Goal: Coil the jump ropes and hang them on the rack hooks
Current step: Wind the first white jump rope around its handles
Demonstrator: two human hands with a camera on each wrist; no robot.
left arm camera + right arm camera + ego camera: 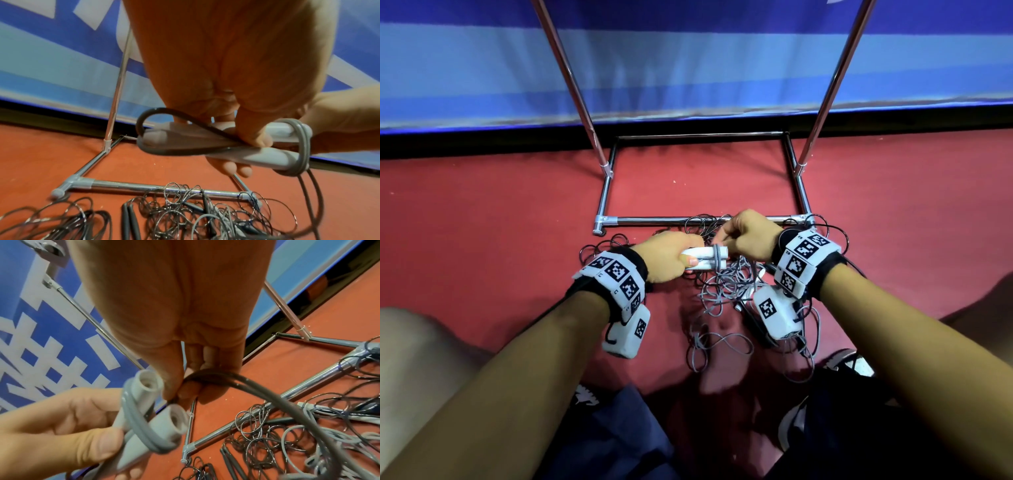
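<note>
The left hand (669, 251) is gripping the pair of pale handles (702, 257) side by side, fingers curled round them, while the right hand (750, 236) is pinching the grey cord (267, 395) between thumb and fingertips just past the handles' open ends. The bundle is hanging just in front of the rack base bar (688, 221), above the floor, with its long axis running level and roughly parallel to that bar; the open ends are pointing toward the right hand, the tapered ends back into the left palm. Two turns of cord are sitting close to those open ends, so they are likely to slide off if the pinch is slackening or the next turn is pulling outward. The trailing cord is dropping into the tangle of other ropes (722, 291) lying on the floor in front of the bar, and it could be snagging there, dragging loops up or jerking the handles askew in the grip.
</note>
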